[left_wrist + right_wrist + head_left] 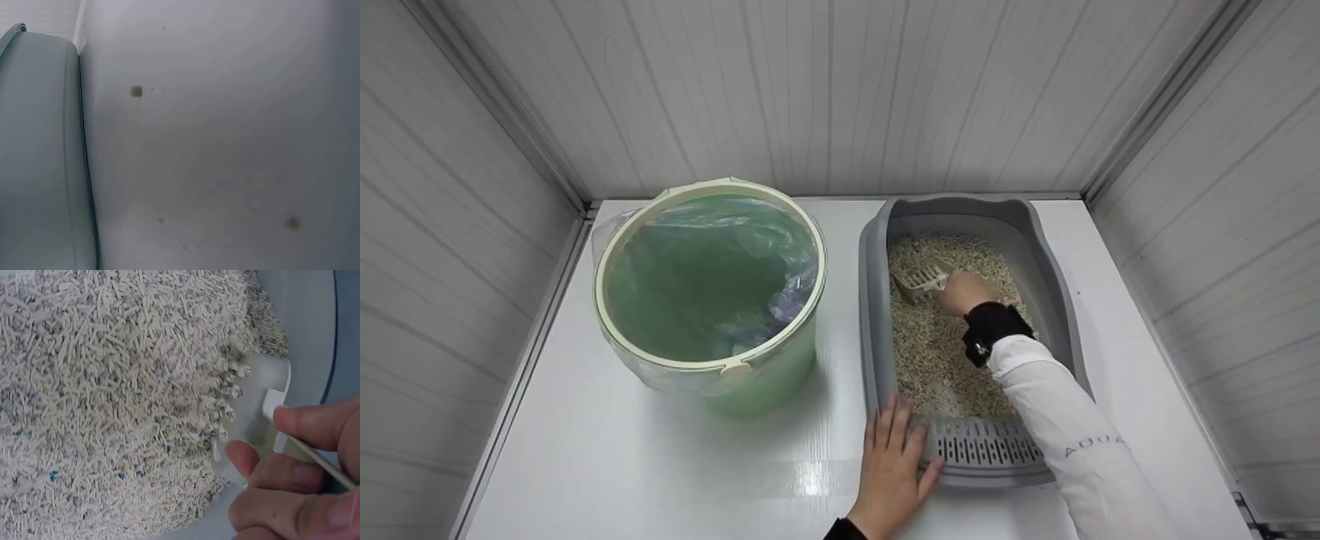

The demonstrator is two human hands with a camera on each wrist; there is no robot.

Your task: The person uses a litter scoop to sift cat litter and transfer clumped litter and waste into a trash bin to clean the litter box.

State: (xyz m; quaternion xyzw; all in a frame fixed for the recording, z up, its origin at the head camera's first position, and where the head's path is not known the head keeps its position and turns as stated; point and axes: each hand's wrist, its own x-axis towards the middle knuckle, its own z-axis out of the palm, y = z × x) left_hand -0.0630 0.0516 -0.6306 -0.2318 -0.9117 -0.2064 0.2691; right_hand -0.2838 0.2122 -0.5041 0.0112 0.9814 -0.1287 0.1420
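My right hand (966, 292) grips the handle of a pale slotted litter scoop (256, 405), its fingers curled round it in the right wrist view. The scoop's toothed edge is down in the pellet litter (112, 382), near the wall of a grey litter box (874, 315). On the box's front left corner rests my left hand (891, 465), fingers spread and straight. The left wrist view does not show that hand; it has the box's outer wall (36, 146) at its left edge.
A green bucket (765, 390) lined with a clear plastic bag (735, 217) stands left of the box on a white table (675, 480). Something purplish lies inside it. Panelled walls (825, 97) enclose the back and sides. Small crumbs (136, 91) are scattered on the white surface.
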